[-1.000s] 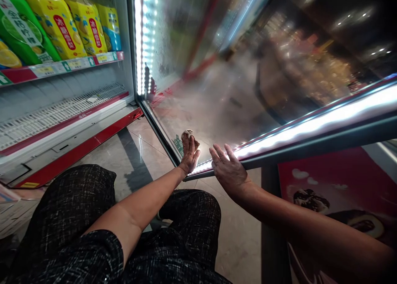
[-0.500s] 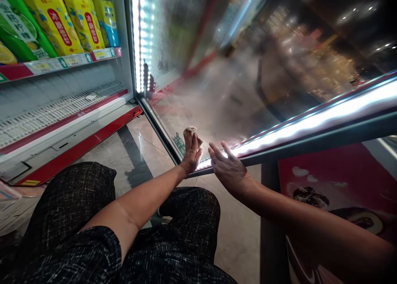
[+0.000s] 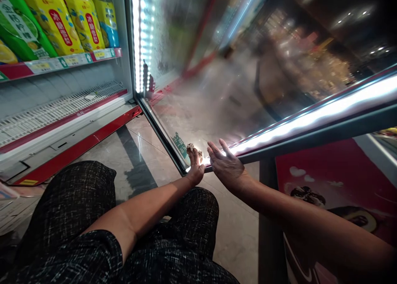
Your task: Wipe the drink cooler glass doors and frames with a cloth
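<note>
My left hand [image 3: 196,168] presses a crumpled, brownish-white cloth [image 3: 190,148] against the glass of an open fridge door [image 3: 214,106], low in its corner. Right beside the cloth a green printed sticker [image 3: 179,145] shows on the pane. My right hand [image 3: 226,164] rests on the door's lit lower edge [image 3: 297,133], fingers spread and holding nothing. Only a small gap separates the two hands. Part of the cloth is hidden under my left fingers.
To the left stands the fridge, with yellow and green drink packs [image 3: 62,27] on a shelf above a white wire rack [image 3: 62,108]. A red panel with dessert pictures [image 3: 307,172] is at the right. My bent knees [image 3: 198,205] are below the door, over the tiled floor.
My left hand has slid the cloth down the glass toward the door's bottom edge, uncovering more of the green sticker. My right hand stays at the edge, almost unmoved.
</note>
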Tool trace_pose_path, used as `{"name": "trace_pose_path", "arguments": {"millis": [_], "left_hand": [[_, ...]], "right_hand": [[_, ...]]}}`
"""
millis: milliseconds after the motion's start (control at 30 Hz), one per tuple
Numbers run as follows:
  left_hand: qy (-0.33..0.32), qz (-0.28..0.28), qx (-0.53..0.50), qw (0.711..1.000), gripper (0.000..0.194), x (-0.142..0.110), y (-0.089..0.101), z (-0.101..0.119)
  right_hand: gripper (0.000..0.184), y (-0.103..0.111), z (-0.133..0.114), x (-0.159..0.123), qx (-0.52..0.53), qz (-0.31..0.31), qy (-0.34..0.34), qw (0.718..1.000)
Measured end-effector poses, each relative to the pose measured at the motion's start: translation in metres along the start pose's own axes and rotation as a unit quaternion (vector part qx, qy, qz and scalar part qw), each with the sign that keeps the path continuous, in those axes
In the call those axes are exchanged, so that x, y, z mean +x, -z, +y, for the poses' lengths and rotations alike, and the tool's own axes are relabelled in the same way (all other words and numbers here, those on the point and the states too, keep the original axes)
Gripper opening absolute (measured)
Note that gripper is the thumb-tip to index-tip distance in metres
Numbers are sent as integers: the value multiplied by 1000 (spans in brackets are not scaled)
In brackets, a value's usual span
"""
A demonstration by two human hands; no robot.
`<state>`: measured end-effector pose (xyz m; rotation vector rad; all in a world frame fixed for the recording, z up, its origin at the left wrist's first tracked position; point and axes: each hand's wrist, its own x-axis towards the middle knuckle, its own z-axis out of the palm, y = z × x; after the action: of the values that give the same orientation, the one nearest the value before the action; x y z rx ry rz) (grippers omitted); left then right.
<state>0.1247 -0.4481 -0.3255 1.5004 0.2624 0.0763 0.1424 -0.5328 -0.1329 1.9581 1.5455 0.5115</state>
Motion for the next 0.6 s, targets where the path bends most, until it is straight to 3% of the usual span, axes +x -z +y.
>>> {"name": "trace_pose_path", "arguments": {"millis": [167, 400, 500, 600], "left_hand": [[7, 48, -11, 999, 58, -18, -3, 2], [0, 134, 3, 991, 33, -2, 24, -3], [8, 133, 9, 991, 28, 3, 30, -2], [-26, 102, 7, 994, 29, 2, 29, 8]], "right_hand": [[35, 1, 0, 0, 8, 20, -2, 1000], [32, 1, -3, 1, 10, 17, 4, 1000], [30, 2, -4, 1, 17, 11, 4, 1000], [30, 3, -5, 1, 25, 10, 3, 1000]]}}
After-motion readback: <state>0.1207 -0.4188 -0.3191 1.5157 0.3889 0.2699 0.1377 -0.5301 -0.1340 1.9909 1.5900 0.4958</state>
